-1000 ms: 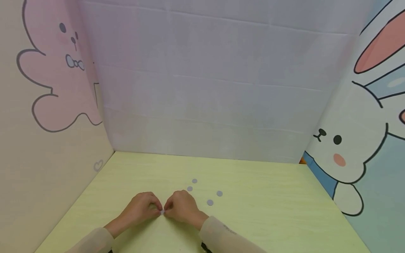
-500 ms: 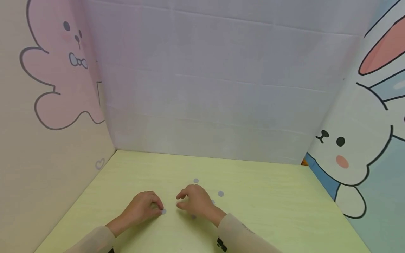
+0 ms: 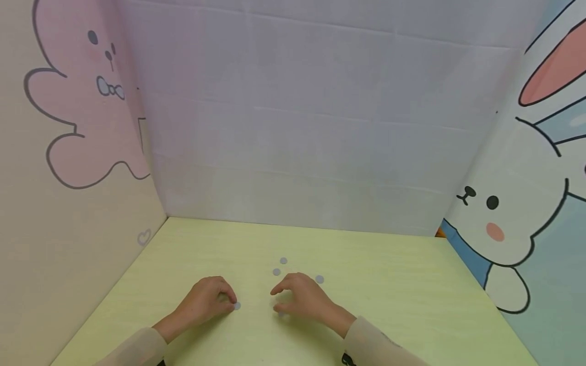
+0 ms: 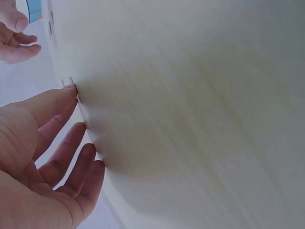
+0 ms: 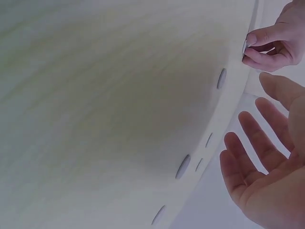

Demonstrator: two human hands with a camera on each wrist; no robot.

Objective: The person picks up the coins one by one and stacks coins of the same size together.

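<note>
Thumb and forefinger of my left hand (image 3: 208, 301) pinch the edge of a small flat grey disc (image 3: 236, 305) low on the table. In the right wrist view this disc (image 5: 244, 47) stands out between those fingertips. My right hand (image 3: 304, 301) is apart from it to the right, fingers spread and holding nothing. Below its thumb a second disc (image 3: 281, 313) partly shows. Two more discs lie beyond the right hand, one nearer (image 3: 276, 272) and one farther (image 3: 284, 261). Another disc (image 3: 319, 279) sits just behind its knuckles. The right wrist view also shows a disc (image 5: 183, 167) that the hand hides from the head camera.
The pale yellow-green table (image 3: 389, 284) is enclosed on three sides. A plain whitish sheet (image 3: 297, 127) hangs at the back. At the left stands a panel with a pink cartoon animal (image 3: 91, 101), at the right one with a white rabbit (image 3: 517, 213).
The right hand has drawn away to the right from the left fingertips, its fingers spreading. The left hand has stayed at its disc, which now shows more plainly.
</note>
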